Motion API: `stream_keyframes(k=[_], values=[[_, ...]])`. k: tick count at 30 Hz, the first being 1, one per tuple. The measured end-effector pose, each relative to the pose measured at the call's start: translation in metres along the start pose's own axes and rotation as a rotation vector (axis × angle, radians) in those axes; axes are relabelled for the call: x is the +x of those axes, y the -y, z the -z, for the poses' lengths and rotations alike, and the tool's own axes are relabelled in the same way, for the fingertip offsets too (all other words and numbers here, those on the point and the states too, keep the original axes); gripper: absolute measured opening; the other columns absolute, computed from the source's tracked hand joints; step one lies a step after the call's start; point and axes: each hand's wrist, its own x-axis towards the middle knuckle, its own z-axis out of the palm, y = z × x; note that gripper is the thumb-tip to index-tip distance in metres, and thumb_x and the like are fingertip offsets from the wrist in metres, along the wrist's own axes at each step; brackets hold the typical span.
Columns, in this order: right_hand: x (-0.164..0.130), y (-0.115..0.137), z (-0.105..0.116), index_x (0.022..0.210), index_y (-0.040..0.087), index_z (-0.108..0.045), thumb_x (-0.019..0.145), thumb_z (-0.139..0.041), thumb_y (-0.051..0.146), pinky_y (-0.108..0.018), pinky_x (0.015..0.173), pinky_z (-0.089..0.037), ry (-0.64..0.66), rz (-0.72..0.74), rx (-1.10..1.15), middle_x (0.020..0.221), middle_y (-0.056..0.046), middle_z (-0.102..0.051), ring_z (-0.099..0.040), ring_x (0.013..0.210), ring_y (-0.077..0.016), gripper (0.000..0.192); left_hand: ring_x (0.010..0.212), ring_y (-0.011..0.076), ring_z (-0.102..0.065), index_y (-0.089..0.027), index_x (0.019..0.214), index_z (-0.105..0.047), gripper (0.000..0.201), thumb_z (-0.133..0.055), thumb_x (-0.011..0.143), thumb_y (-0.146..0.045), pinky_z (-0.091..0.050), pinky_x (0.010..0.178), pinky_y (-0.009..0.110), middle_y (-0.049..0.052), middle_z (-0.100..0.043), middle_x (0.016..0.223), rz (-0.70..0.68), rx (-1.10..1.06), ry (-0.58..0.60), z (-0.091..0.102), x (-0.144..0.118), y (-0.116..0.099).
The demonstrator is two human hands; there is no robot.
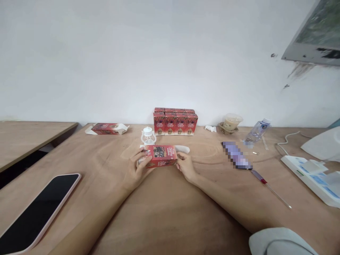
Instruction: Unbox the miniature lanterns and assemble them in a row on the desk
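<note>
A red printed cardboard box (162, 153) lies on its side between my hands, with a white end flap (182, 149) sticking out at its right end. My left hand (137, 167) is closed around the box's left end, thumb on the front. At the right end, the fingers of my right hand (185, 165) are pinched at the box's edge by the flap. Just behind the box stands a small clear lantern (148, 136) with a white top and frame. Farther back, several upright red boxes (175, 124) stand in two rows against the wall.
Left of them lies another red box (106, 128) with open flaps. A phone (39, 212) lies front left. On the right are a cup (231, 122) in a carton holder, a plastic bottle (256, 132), a second phone (237, 156), a screwdriver (271, 188) and a power strip (310, 177).
</note>
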Motion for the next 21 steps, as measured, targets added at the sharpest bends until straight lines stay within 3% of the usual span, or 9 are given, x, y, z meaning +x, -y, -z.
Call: stream_keyframes(k=[3,6,13,18,21], values=[[-0.001,0.004,-0.005,0.061,0.018,-0.059,0.060,-0.059,0.046,-0.018,0.034,-0.016,-0.028,-0.026,0.011,0.035,0.010,-0.036,-0.024,0.030,-0.0036,0.029,0.112,0.0286,-0.056,-0.027,0.117,-0.047,0.044,-0.067,0.079,-0.030,-0.050,0.091,0.049,0.007,-0.053,0.106,-0.120,0.068,-0.047,-0.002,0.000,0.001],[0.005,0.018,-0.001,0.055,0.018,-0.057,0.058,-0.061,0.047,-0.018,0.033,-0.015,-0.041,-0.020,0.008,0.032,0.010,-0.033,-0.023,0.029,-0.0038,0.029,0.115,0.0284,-0.054,-0.028,0.122,-0.043,0.049,-0.067,0.079,-0.030,-0.050,0.092,0.049,0.007,-0.051,0.109,-0.119,0.077,-0.089,-0.005,-0.001,0.010],[0.030,0.092,0.012,0.058,0.017,-0.063,0.057,-0.069,0.039,-0.020,0.037,-0.019,-0.097,0.149,-0.071,0.038,0.008,-0.042,-0.027,0.036,-0.0044,0.023,0.118,0.0286,-0.052,-0.024,0.130,-0.039,0.063,-0.070,0.076,-0.025,-0.048,0.095,0.047,0.011,-0.051,0.116,-0.027,0.031,-0.163,-0.015,-0.003,0.020],[0.044,0.130,0.002,0.059,0.015,-0.064,0.058,-0.070,0.041,-0.021,0.039,-0.024,-0.179,0.332,-0.104,0.043,0.006,-0.048,-0.032,0.039,-0.0053,0.027,0.110,0.0273,-0.055,-0.023,0.127,-0.038,0.064,-0.072,0.073,-0.027,-0.050,0.089,0.047,0.011,-0.050,0.115,0.152,0.035,-0.253,-0.020,-0.005,0.021],[0.062,0.142,0.015,0.063,0.014,-0.064,0.060,-0.069,0.043,-0.021,0.038,-0.022,-0.315,0.413,-0.053,0.044,0.006,-0.048,-0.029,0.038,-0.0044,0.030,0.115,0.0316,-0.049,-0.020,0.131,-0.031,0.068,-0.069,0.076,-0.034,-0.047,0.088,0.051,0.014,-0.045,0.120,0.313,0.037,-0.264,-0.016,-0.012,0.036]])
